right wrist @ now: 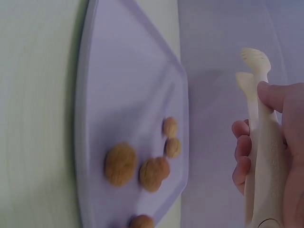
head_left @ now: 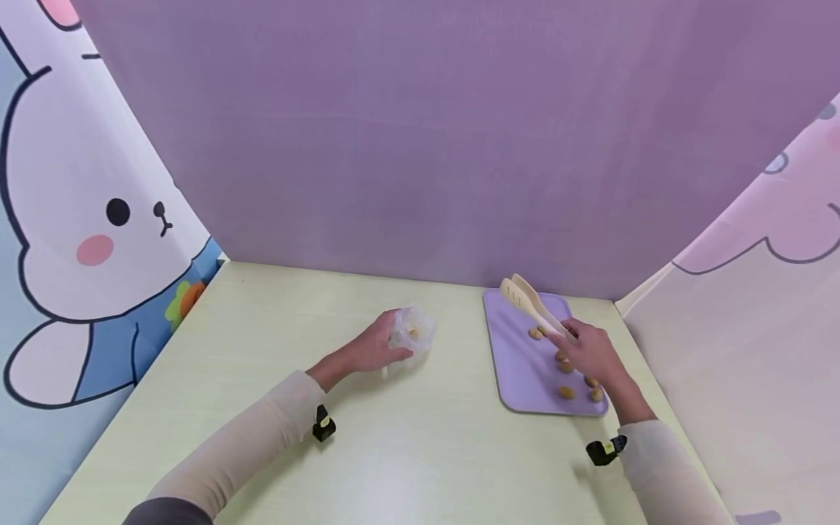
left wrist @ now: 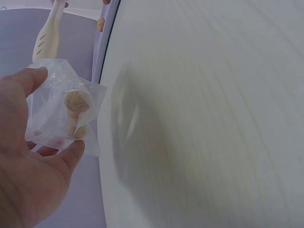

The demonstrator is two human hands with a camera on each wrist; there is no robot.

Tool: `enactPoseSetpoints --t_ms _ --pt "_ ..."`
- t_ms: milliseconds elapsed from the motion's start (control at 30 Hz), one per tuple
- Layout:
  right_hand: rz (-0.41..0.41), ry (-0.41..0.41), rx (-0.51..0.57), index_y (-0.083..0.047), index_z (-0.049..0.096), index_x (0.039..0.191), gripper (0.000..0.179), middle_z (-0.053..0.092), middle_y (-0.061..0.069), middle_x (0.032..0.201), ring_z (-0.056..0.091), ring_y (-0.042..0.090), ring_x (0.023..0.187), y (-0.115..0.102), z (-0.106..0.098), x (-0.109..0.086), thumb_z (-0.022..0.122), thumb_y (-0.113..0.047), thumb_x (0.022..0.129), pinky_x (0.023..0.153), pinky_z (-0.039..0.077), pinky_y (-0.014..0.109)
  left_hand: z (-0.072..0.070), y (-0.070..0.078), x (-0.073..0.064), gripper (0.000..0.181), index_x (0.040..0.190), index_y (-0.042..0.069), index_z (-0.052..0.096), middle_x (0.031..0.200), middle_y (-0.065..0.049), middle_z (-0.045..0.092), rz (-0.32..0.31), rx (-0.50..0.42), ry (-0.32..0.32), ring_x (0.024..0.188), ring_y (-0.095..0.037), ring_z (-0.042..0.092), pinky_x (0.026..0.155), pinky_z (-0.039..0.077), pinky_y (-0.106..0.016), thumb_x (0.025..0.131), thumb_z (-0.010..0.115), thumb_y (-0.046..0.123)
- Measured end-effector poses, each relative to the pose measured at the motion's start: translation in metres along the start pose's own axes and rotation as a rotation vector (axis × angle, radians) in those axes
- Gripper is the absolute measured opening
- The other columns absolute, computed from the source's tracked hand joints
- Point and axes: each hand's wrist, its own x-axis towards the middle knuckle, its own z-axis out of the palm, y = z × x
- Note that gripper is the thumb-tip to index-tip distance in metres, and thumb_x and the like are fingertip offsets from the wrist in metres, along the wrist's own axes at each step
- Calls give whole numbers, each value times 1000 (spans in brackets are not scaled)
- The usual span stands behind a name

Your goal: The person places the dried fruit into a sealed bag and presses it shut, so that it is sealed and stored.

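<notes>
My left hand (head_left: 379, 343) holds a clear plastic bag (head_left: 416, 329) over the table, thumb and fingers around its sides. Inside the bag, the left wrist view shows a few walnuts (left wrist: 77, 101). In my right hand (head_left: 593, 354) is a pair of cream tongs (head_left: 534, 306), gripped along both arms. The tips of the tongs stand a little apart with nothing between them, above the far part of a purple tray (head_left: 515, 379). Several walnuts (right wrist: 120, 164) lie on that tray, some of them partly behind the right hand in the head view.
The pale table (head_left: 407, 452) spreads between and in front of the arms. A purple panel (head_left: 420, 146) rises along its back edge. Printed side walls, one with a cartoon rabbit (head_left: 85, 189), stand at left and right. A small black camera sits on each wrist.
</notes>
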Motion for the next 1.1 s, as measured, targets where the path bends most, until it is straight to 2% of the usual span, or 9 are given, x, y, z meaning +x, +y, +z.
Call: enactPoseSetpoints --t_ms 200,433,767,933,1100 --pt "14 3 -42 -3 67 118 40 70 6 84 56 21 74 15 -1 -3 59 -39 101 66 41 33 0 -1 -1 86 157 2 26 144 -18 45 3 7 1 124 -29 52 109 44 -51 89 75 22" --pt "90 -63 -22 -2 65 120 46 63 6 79 52 18 64 27 4 -9 56 -44 102 58 40 31 -1 -2 -1 86 157 2 26 144 -19 45 2 16 -1 124 -30 51 110 44 -51 89 75 21" --pt "75 -41 -61 -6 65 97 32 55 3 68 50 18 63 47 14 -15 61 -38 101 57 38 31 -1 -5 -1 85 155 -1 28 142 -20 46 25 24 1 123 -29 51 109 44 -51 89 75 23" --pt "91 -64 -69 -7 67 102 33 56 1 67 50 17 63 55 17 -16 59 -39 101 57 38 31 -1 -6 -1 84 155 -2 28 141 -20 46 33 28 -1 123 -29 51 108 44 -51 89 74 23" --pt "111 -81 -75 -7 66 101 32 57 0 66 50 16 59 59 19 -19 59 -38 101 54 38 31 -1 -6 -2 85 155 -1 27 142 -20 46 20 29 -6 123 -29 52 108 45 -51 89 74 22"
